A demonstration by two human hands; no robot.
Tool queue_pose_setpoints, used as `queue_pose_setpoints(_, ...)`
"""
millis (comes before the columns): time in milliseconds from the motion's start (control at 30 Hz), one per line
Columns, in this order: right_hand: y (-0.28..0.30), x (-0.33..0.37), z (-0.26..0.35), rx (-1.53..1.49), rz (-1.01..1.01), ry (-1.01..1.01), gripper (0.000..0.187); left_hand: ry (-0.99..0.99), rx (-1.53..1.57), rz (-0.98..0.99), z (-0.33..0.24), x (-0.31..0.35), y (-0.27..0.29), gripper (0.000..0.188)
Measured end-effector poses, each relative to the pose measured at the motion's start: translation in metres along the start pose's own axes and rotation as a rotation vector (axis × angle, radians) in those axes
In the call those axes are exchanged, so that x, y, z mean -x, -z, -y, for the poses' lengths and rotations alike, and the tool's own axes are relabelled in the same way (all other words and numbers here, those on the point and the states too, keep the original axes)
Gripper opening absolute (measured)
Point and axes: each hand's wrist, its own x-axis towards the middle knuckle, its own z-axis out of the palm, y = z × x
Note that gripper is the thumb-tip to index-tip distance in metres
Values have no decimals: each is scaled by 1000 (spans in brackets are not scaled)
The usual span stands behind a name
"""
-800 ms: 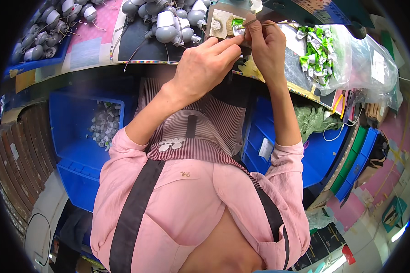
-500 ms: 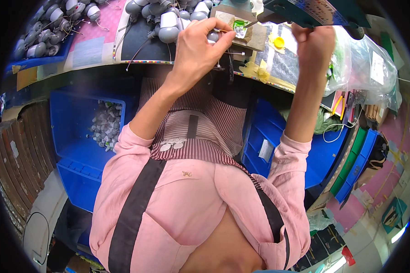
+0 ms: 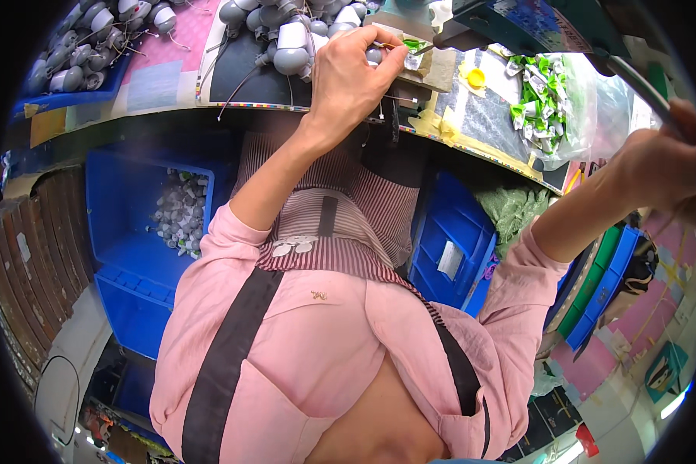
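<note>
My left hand [image 3: 352, 77] is at the table's edge, thumb and forefinger pinched together beside a small block fixture [image 3: 438, 71]. What the fingertips pinch is mostly hidden; a bit of a grey rounded part shows beneath them. A green and white piece [image 3: 415, 46] lies on the fixture, just past the fingertips. Over it hangs the dark teal hand press [image 3: 530, 27], with its pointed metal tip close to that piece. At far right, my right hand [image 3: 661, 162] is wrapped around the press's metal lever [image 3: 642, 83]; part of this hand falls into the dark rim.
Grey and white bulb-shaped parts with wires [image 3: 292, 58] are heaped behind my left hand, and more fill a blue tray [image 3: 73, 94] at far left. Green and white pieces [image 3: 545, 100] lie by a clear bag [image 3: 595, 116]. A blue bin [image 3: 124, 209] stands below.
My right hand has swung right and toward me with the lever, uncovering the pile of green and white pieces. My left hand has shifted slightly right, still pinched at the fixture.
</note>
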Motion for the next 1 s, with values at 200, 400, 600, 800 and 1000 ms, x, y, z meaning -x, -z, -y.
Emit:
queue_pose_setpoints(200,16,63,17,148,78,669,21,-52,-22,16,-2,-1,-4,17)
queue_pose_setpoints(400,21,86,33,417,405,735,17,-94,-82,24,-2,0,1,18)
queue_pose_setpoints(600,14,117,8,253,324,640,30,-186,-146,15,-3,1,-1,18)
queue_pose_setpoints(800,9,36,-12,242,29,117,25,-181,-162,9,-3,2,-3,15)
queue_pose_setpoints(1000,-46,-28,-85,-1215,653,-550,13,-90,-120,56,-10,-5,3,13)
